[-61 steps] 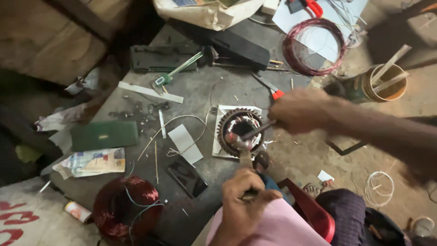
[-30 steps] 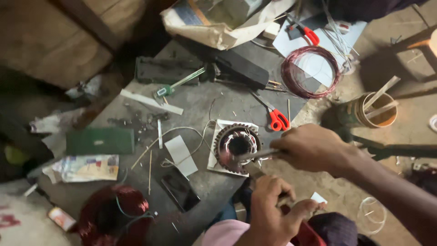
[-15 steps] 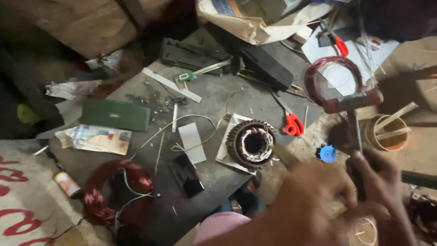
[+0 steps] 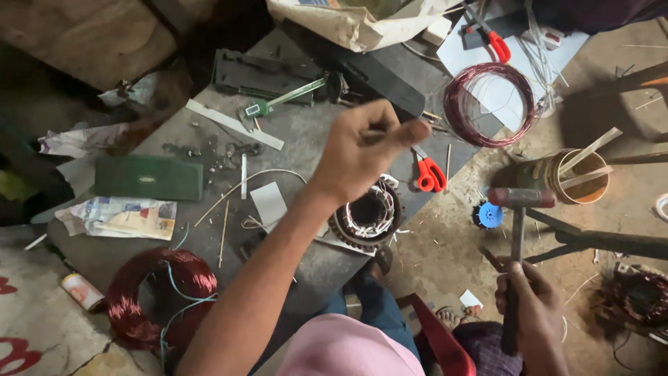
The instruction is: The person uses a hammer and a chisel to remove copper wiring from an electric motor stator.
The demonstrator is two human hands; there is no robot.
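Fingers of the left hand (image 4: 365, 143) are curled with thumb and forefinger pinched together, raised above the desk (image 4: 306, 132); whether anything thin sits in the pinch cannot be told. Just below it one motor stator (image 4: 367, 214), a ring with pale windings, lies on the desk's near edge. The right hand (image 4: 534, 310) is wrapped tight round the handle of one hammer (image 4: 520, 209), head up, held over the floor to the right.

Two red-handled scissors show: one pair (image 4: 429, 170) beside the stator, another (image 4: 495, 43) at the far end. Copper wire coils number two: a thin loop (image 4: 489, 104) on white paper and a thick reddish coil (image 4: 156, 296) at the desk's left corner. One green flat case (image 4: 148, 177), one green caliper (image 4: 278, 99) and one white card (image 4: 268, 203) lie on the grey, littered top.

Bare dusty earth floor (image 4: 452, 244) surrounds the desk, with one blue plastic disc (image 4: 490, 215) and one tin (image 4: 577, 174) holding wooden sticks.
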